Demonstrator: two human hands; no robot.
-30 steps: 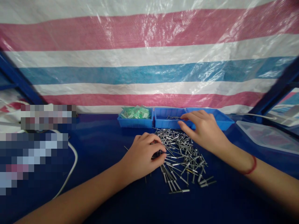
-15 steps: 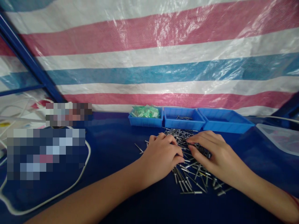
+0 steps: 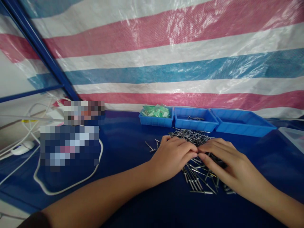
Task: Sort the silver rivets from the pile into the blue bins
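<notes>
Three bins (image 3: pixel 196 126) sit beside the pins (image 3: pixel 188 134), likely for reach; left hand (image 3: pixel 174 155) and right hand (image 3: pixel 231 161) pinch narrowly, contents unclear.

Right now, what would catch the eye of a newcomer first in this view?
The striped sheet fills the background. Below it, the left hand and the right hand are close together over a pile of metal pins. Just beyond the pile stand three blue bins, the left one heaped with green packets.
</notes>
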